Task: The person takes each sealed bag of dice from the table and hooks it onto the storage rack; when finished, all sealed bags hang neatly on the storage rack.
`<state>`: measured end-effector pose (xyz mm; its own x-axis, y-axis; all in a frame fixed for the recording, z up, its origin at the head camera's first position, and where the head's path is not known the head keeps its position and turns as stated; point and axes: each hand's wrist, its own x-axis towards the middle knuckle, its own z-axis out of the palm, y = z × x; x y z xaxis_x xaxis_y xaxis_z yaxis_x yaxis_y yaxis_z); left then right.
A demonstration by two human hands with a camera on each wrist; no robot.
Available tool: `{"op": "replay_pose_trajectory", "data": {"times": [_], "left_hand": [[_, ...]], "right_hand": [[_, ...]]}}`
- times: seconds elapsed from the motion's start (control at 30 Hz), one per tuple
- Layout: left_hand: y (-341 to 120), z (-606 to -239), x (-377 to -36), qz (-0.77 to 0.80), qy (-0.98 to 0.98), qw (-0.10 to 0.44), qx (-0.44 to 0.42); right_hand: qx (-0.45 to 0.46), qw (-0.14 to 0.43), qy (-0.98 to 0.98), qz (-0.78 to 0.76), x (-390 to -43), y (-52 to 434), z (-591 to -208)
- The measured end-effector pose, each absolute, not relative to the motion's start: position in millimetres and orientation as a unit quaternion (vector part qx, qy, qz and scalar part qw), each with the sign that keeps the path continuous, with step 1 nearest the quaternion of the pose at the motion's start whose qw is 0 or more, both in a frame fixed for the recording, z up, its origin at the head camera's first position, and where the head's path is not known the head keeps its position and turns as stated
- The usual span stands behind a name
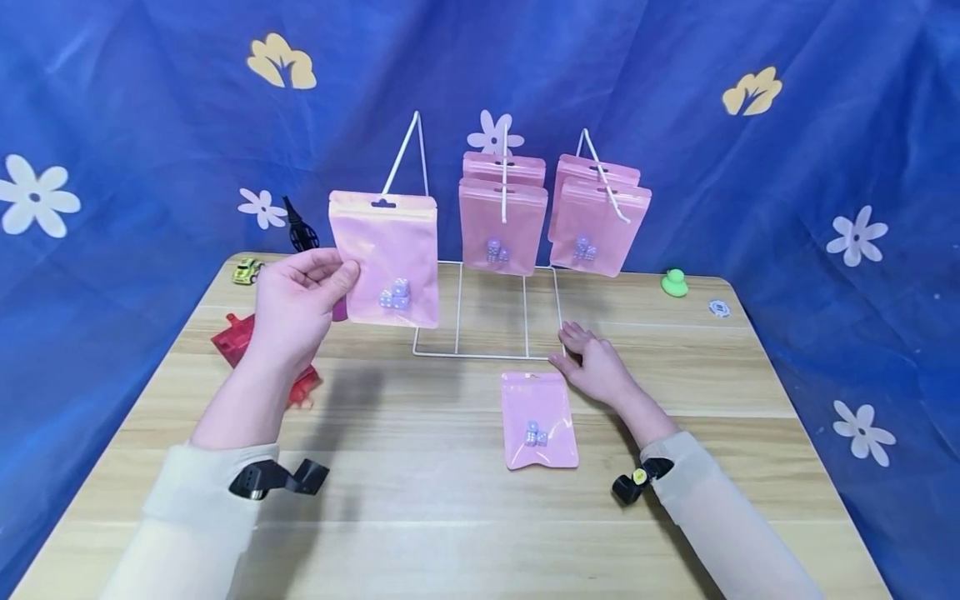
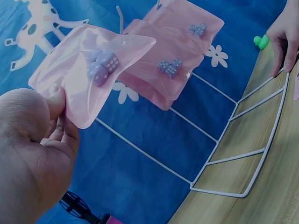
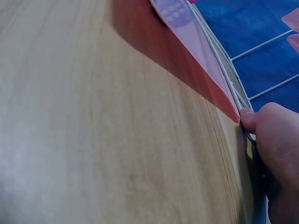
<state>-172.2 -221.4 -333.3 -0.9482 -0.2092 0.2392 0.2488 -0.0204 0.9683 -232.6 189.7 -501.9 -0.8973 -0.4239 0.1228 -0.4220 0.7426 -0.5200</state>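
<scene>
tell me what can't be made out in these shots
- Red object, head view: mostly behind the left hand and forearm.
- Dice numbers in the held pink pouch: too small.
- Right hand, right wrist view: cut off by the frame edge; only a fingertip shows clearly.

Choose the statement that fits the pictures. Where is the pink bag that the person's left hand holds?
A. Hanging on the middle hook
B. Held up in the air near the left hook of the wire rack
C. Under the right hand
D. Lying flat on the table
B: the left hand pinches the pink bag by its edge, raised above the table beside the left hook of the wire rack.
</scene>
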Motion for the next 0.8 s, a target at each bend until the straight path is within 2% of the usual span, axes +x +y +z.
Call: {"op": "replay_pose_trajectory", "data": {"times": [0.4, 0.8], "left_hand": [[-226.2, -341.9, -195.6, -0.697, -0.702, 0.142, 0.035], [-223.4, -343.1, -246.4, -0.681, -0.711, 0.170, 0.040]], "right_hand": [[-0.218, 0.008, 0.932, -0.291, -232.1, 189.6, -502.3], [-0.222, -0.005, 0.933, -0.282, -236.4, 190.7, -506.8]]}}
